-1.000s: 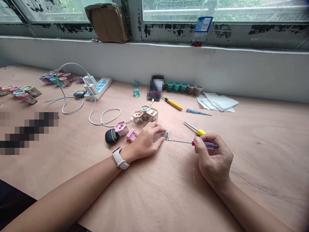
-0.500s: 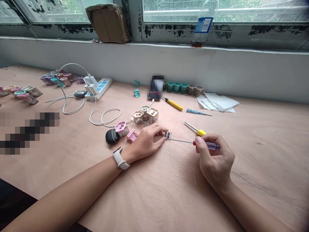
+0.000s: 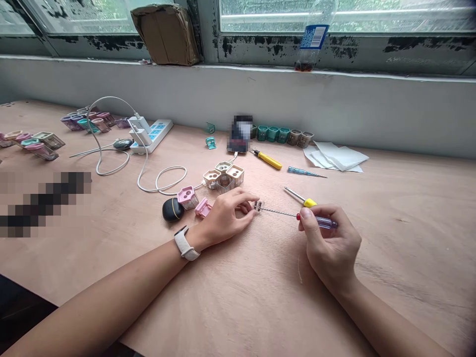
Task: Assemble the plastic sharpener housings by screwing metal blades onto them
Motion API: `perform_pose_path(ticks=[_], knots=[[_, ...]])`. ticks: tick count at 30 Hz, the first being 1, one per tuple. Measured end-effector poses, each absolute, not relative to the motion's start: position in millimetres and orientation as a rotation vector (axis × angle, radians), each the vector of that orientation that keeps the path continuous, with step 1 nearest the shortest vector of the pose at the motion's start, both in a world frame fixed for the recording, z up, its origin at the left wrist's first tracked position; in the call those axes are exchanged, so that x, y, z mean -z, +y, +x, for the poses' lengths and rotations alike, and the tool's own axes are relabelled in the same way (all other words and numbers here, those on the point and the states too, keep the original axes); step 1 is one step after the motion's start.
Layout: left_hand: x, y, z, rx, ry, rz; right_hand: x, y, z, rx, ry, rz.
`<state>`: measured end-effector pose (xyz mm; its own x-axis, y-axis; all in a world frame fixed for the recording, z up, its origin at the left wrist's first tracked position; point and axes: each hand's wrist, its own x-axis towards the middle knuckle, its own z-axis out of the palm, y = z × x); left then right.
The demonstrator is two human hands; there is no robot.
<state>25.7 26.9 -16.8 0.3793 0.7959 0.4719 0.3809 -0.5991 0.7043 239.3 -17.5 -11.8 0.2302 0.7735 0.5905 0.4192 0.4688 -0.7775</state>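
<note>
Between the thumb and fingertips of my left hand (image 3: 231,214) is a small metallic-looking piece, seemingly a pencil sharpener insert (image 3: 258,206). My right hand (image 3: 332,243) is closed round the clear purple handle of a screwdriver (image 3: 326,223) with a red collar. Its thin shaft points left, and the tip meets the insert or lies right beside it; which one is too small to tell. Close to my left hand are a pink pencil sharpener (image 3: 188,197), a loose pink sharpener part (image 3: 203,208) and several cream sharpeners (image 3: 235,173). A yellow-handled screwdriver (image 3: 309,202) lies just beyond my right hand.
A black rounded case (image 3: 173,210) sits left of the pink sharpener. Farther back are a yellow pen-like tool (image 3: 268,159), a blue screwdriver (image 3: 303,172), white papers (image 3: 340,156) and green sharpeners (image 3: 272,134). White cables lead to a power strip (image 3: 158,135).
My right hand and the screwdriver have shifted very slightly left. The insert has tilted a little between my left fingers. Everything on the table stays where it was.
</note>
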Motion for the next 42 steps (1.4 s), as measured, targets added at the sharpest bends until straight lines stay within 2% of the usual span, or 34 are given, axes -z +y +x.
perform_pose_path(ticks=[29,42], knots=[[18,27,26,-1.122,1.024,2.149,23,-13,241,-0.416,-1.477,-1.159],[19,27,26,-1.142,1.031,2.192,24,-17,241,-0.249,-1.597,-1.105]])
